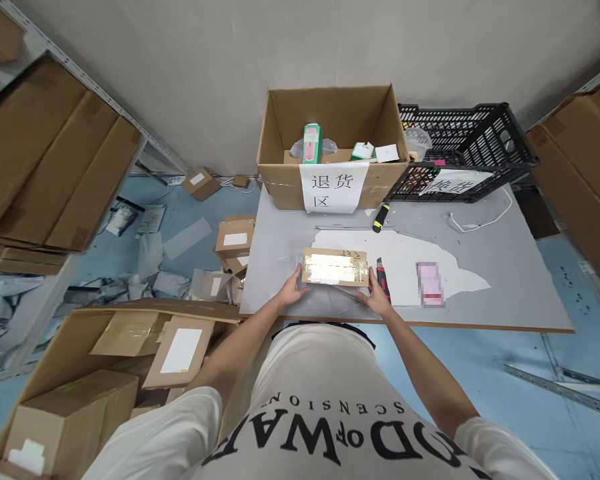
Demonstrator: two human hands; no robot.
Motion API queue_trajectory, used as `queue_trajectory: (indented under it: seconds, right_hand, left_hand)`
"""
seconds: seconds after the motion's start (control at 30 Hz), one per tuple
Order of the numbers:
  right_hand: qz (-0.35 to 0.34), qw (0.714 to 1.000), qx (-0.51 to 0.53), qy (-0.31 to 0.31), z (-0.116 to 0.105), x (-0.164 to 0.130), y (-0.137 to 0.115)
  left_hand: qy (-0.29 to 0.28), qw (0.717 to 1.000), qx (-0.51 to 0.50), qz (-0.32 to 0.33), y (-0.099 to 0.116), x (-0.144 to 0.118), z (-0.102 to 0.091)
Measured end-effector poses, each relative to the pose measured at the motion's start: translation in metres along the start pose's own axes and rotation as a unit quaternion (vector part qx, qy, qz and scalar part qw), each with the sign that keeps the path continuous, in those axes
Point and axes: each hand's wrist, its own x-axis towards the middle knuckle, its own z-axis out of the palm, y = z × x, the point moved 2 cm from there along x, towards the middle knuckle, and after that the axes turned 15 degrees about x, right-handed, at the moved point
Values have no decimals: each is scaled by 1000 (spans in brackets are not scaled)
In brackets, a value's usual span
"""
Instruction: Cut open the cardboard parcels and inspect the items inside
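Observation:
A small taped cardboard box [334,268] with a white label on top is at the table's front, between my two hands. My left hand [293,289] grips its left end, thumb at the near corner. At the opposite end, my right hand [376,293] holds the near right corner. Just beside the right fingers lies a red and black box cutter [383,281]. Farther right is a pink, pixelated flat item [431,285] on the worn white patch of the tabletop. A yellow and black utility knife [381,219] rests farther back.
An open carton [285,180] with a paper sign stands at the back of the grey table [510,267], holding small boxes. Right of it is a black plastic crate [480,180]; a white cable [485,223] lies in front. A large carton [75,333] of parcels stands lower left.

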Motion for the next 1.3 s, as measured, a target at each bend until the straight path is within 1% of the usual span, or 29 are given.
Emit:
queue_trajectory:
  seconds: [0.1,0.2,0.33,0.4,0.47,0.57,0.67,0.77,0.83,0.9,0.97,1.07,1.17,1.3]
  right_hand:
    - [-9,1000,14,1,10,7,-4]
    - [-12,1000,13,11,13,13,-8]
    - [-9,999,-29,17,5,16,-16]
    - [-5,999,-41,16,-1,18,-24]
    - [-9,999,-31,13,-5,20,-35]
    - [-17,1000,-12,20,-10,26,-56]
    - [-10,998,-59,36,-16,34,-73]
    - [15,988,-146,44,-19,44,-79]
    - [40,981,-184,38,-18,51,-76]
    - [68,976,-203,34,-15,57,-69]
    - [95,973,-208,31,-12,63,-60]
    - [125,972,-195,38,-9,68,-48]
    - [134,973,-177,60,-10,70,-39]
    - [136,979,-138,66,-10,72,-34]
  left_hand:
    - [6,999,40,13,7,2,12]
    - [18,997,68,11,13,5,15]
    - [30,993,112,26,23,6,4]
    - [37,990,128,34,31,7,-4]
    - [42,989,136,35,40,8,-11]
    - [40,990,126,42,56,13,-19]
    - [22,994,86,61,65,19,-23]
    - [28,996,59,55,63,27,-22]
    - [37,997,62,30,55,32,-20]
    - [33,997,64,-3,47,35,-16]
    - [26,998,53,-35,39,38,-12]
    - [33,997,34,-64,33,41,-7]
    - [41,996,25,-79,31,44,-4]
    - [44,994,15,-95,26,46,-1]
